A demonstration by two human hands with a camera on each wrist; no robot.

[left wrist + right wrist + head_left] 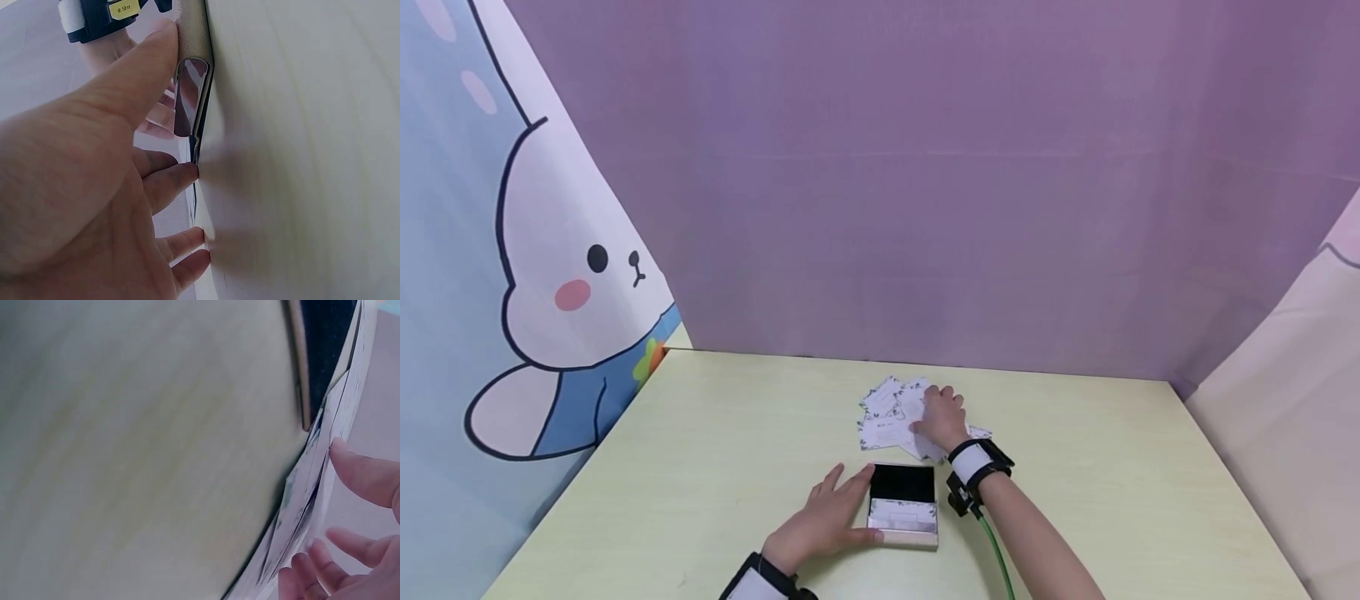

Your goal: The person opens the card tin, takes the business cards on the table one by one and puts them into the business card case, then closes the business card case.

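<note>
Two hands work together: our left hand (pixel 827 518) rests flat against the open box (pixel 903 505) near the surface's front edge, while our right hand (pixel 942 417), fingers spread, presses the scattered cards (pixel 887 412) behind it. Gathering them comes next, we judge.

The edge of a shiny metal case (pixel 189 100) is being touched by the thumb and fingertips (pixel 181 175) of the left hand (pixel 75 206), all being pressed against the pale table (pixel 300 150).
</note>
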